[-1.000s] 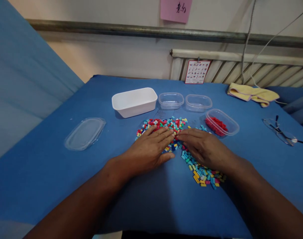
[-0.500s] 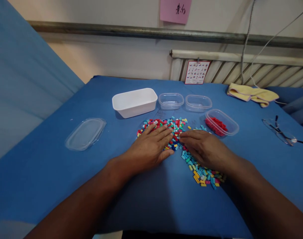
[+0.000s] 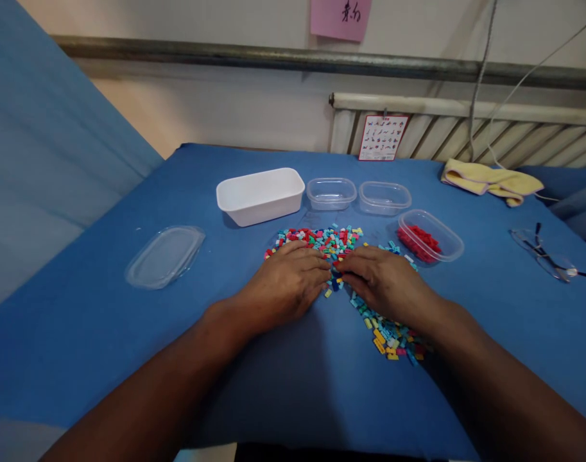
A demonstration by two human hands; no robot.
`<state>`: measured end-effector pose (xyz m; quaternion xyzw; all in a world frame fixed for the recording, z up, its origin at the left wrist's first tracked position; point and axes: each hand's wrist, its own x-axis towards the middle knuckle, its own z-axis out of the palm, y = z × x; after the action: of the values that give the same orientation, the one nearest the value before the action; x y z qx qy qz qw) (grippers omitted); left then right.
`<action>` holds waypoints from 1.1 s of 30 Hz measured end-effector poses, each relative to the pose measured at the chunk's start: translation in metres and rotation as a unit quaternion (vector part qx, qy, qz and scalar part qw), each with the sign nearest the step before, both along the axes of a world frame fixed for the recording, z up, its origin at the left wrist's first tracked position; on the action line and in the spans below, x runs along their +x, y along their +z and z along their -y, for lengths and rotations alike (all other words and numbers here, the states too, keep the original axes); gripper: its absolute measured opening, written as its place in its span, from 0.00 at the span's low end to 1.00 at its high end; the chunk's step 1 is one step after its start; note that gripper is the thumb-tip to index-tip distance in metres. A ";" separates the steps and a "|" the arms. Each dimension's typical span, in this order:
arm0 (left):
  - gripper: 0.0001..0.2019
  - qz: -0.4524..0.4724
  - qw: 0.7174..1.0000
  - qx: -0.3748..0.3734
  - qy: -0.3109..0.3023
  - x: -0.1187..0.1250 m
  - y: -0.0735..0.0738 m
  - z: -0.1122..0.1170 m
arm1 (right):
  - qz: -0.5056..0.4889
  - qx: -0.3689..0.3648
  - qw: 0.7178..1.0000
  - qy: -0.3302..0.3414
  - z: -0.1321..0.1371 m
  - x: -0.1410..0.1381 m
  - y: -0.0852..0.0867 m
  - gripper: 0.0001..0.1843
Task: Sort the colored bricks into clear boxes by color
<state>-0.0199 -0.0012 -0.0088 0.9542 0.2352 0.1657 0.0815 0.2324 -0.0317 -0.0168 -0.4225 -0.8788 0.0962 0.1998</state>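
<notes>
Small toy bricks of many colours lie in a mixed heap (image 3: 328, 239) at the middle of the blue-covered table. My left hand (image 3: 290, 279) rests palm down on the near left side of this heap, fingers extended and slightly bent, its thumb tucked out of sight. Facing it, my right hand (image 3: 386, 276) has thumb and fingers pinched together at the gap between the hands, with a small red brick (image 3: 337, 264) at the fingertips. Under and below the right hand spreads a second group of bricks (image 3: 386, 333), mostly light blue and yellow.
A clear tub (image 3: 447, 240) with red bricks stands right of the heap. Behind are a white bin (image 3: 261, 199) and two clear tubs (image 3: 331, 194). Clear lids (image 3: 165, 256) lie left; glasses (image 3: 547, 253) and a yellow cloth (image 3: 490, 179) lie right. A radiator (image 3: 441, 125) stands behind.
My right hand has moved slightly left and its fingers have closed into a pinch. My left hand has shifted a little left, bending its fingers and tucking its thumb.
</notes>
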 end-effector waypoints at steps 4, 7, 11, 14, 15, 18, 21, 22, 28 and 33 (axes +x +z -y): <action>0.12 0.009 0.999 -0.040 -0.001 0.001 0.000 -0.001 | 0.010 -0.032 0.999 -0.019 0.001 -0.002 0.005 0.10; 0.14 0.021 0.998 -0.056 0.034 0.002 0.002 0.001 | 0.038 -0.036 0.997 -0.054 0.002 -0.006 0.008 0.12; 0.11 0.017 0.996 -0.071 0.046 0.001 0.005 0.002 | 0.065 -0.037 0.994 -0.078 0.004 -0.010 0.008 0.11; 0.08 0.016 0.996 -0.081 0.044 0.001 0.007 0.002 | 0.064 -0.042 0.994 -0.073 0.005 -0.011 0.008 0.11; 0.06 0.015 0.995 -0.084 0.046 0.002 0.007 0.002 | 0.062 -0.044 0.995 -0.071 0.005 -0.011 0.008 0.11; 0.04 0.021 0.995 -0.089 0.049 0.003 0.006 0.002 | 0.051 -0.044 0.996 -0.064 0.004 -0.011 0.008 0.09; 0.04 0.055 0.993 -0.092 0.050 0.003 0.006 0.001 | 0.033 -0.037 0.997 -0.052 0.003 -0.011 0.005 0.09; 0.04 0.069 0.992 -0.094 0.054 0.002 0.006 0.001 | 0.026 -0.033 0.998 -0.047 0.002 -0.010 0.003 0.10; 0.04 0.141 0.977 -0.132 0.087 0.002 0.009 0.002 | -0.094 -0.012 0.995 -0.033 0.007 -0.010 0.000 0.13; 0.02 0.183 0.950 -0.222 0.123 0.006 0.009 0.008 | -0.194 -0.047 0.979 -0.037 0.014 -0.014 0.004 0.09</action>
<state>-0.0143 -0.0096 0.0001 0.8288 0.3627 0.2900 0.3121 0.2183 -0.0462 -0.0124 -0.4373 -0.8013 0.2104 0.3498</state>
